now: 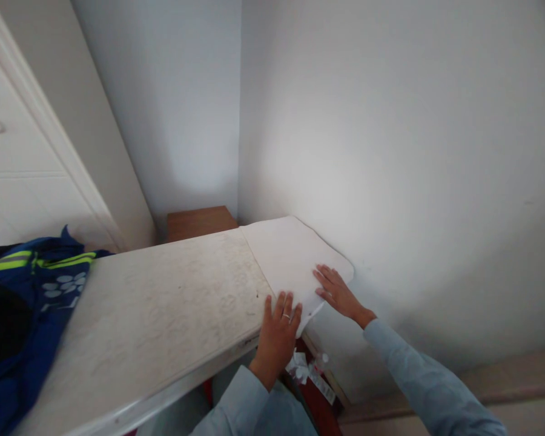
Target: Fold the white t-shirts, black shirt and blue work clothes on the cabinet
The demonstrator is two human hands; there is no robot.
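Observation:
A white sheet (277, 248), which looks like paper or thin board, lies over the right end of the pale, stained table (177, 303). Its far right edge reaches the wall, and its near corner hangs past the table's edge. My left hand (279, 330), with a ring on one finger, rests flat with fingers spread across the sheet's left edge and the tabletop. Farther right, my right hand (338, 293) lies flat on the sheet near its right side, fingers stretched out. Neither hand grips anything.
A blue garment with yellow stripes (63, 281) lies on the table's left end. Behind stands a brown wooden piece (200, 223) in the corner. A white cabinet (36, 151) rises at left. Crumpled clear plastic with a label (304, 369) sits below the table's edge, beside the wall (390, 151).

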